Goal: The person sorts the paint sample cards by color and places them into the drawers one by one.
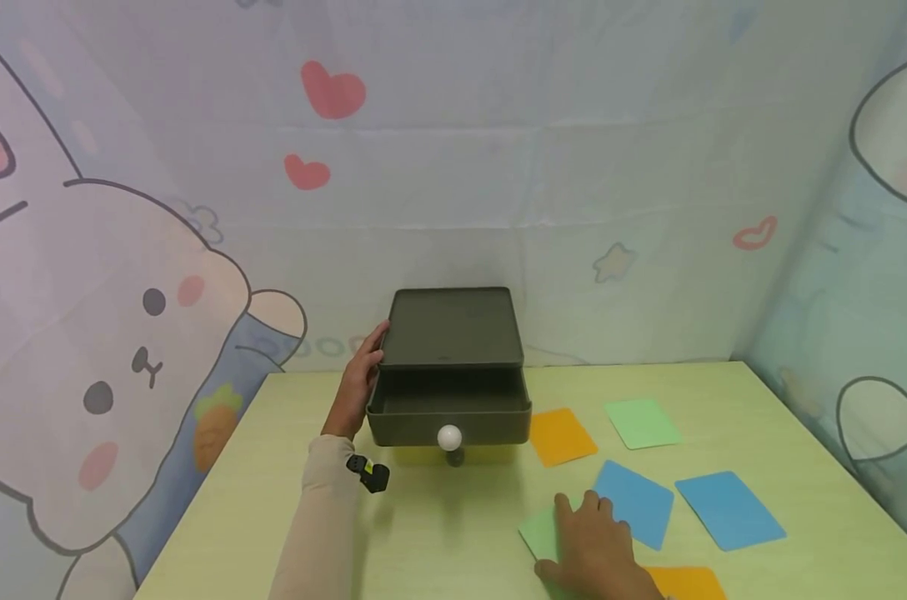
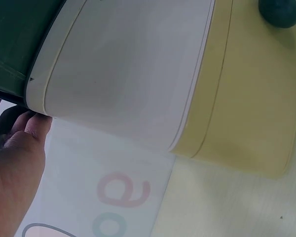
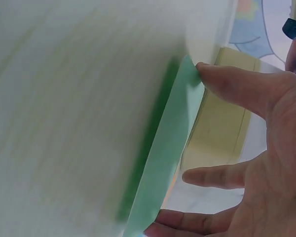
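A small drawer unit stands at the back of the table, with a dark green top tier, a white middle tier and a yellow bottom tier. Its dark top drawer is pulled out, and nothing shows inside. My left hand rests along the unit's left side, fingers touching the dark tier's edge. In front and to the right, my right hand holds a green card by its edges, thumb at one end and fingers at the other. The card stands tilted, partly raised off the table.
Right of the unit lie an orange card, another green card and two blue cards. A second orange card is at the front, partly behind my right hand. A printed cloth hangs behind the table.
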{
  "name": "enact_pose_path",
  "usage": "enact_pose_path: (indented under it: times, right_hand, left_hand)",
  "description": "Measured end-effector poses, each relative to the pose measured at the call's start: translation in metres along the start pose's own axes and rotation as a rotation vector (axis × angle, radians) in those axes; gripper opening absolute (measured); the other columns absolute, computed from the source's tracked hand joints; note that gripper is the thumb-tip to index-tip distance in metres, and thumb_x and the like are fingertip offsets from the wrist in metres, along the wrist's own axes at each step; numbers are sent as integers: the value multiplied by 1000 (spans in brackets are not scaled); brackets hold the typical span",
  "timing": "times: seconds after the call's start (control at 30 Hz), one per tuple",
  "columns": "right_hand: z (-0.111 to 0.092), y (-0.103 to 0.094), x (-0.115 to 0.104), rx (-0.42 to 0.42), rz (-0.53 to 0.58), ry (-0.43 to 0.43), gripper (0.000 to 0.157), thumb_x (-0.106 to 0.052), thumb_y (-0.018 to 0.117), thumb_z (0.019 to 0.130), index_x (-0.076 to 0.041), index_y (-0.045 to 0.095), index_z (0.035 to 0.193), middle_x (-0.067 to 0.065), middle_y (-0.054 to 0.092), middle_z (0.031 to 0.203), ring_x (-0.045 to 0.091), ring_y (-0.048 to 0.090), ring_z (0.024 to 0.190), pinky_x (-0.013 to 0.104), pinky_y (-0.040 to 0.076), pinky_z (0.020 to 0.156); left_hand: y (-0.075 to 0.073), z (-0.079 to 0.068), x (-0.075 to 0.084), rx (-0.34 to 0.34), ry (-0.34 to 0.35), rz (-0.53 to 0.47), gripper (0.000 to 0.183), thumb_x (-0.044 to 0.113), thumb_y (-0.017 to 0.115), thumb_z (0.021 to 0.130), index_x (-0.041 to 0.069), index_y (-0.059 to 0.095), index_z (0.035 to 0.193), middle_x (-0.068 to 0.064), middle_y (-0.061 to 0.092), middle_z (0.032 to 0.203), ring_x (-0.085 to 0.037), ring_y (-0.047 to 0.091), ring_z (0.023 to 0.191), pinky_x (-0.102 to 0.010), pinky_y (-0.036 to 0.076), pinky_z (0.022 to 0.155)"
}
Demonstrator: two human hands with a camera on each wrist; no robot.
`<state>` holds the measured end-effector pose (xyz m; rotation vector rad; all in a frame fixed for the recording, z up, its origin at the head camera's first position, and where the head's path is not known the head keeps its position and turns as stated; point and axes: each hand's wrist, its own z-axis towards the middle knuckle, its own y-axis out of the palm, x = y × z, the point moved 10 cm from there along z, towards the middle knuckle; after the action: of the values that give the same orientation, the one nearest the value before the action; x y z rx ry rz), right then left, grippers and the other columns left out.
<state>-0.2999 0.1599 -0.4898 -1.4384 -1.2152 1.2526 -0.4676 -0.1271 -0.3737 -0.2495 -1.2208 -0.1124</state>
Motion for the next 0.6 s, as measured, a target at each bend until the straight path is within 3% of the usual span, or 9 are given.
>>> enact_pose_path:
  times: [0.3, 0.43, 0.6]
  right_hand:
    - [-5, -17, -4, 71, 19, -51, 80, -51, 85, 66, -6, 56, 126, 25, 52, 113, 35, 52, 84, 56, 49, 66]
    - [-5, -29, -4, 118, 29, -73, 72, -48, 86, 68, -6, 58, 120, 24, 51, 109, 34, 51, 81, 51, 49, 60]
    - [-2, -41, -2, 119, 70, -86, 68, -46, 86, 70, -5, 59, 118, 20, 50, 100, 30, 47, 77, 44, 46, 55]
  left_hand:
    - [1, 0, 0, -1, 12, 8, 53, 32, 27, 108, 30, 25, 161, 3, 18, 170, -20, 13, 159, -50, 9, 129]
    - [0, 0, -1, 0, 10, 2, 53, 32, 27, 108, 30, 26, 160, 4, 18, 170, -19, 12, 159, -50, 9, 129]
    - [-1, 1, -3, 1, -1, 1, 52, 32, 27, 108, 32, 26, 160, 5, 18, 170, -19, 12, 159, -50, 8, 130]
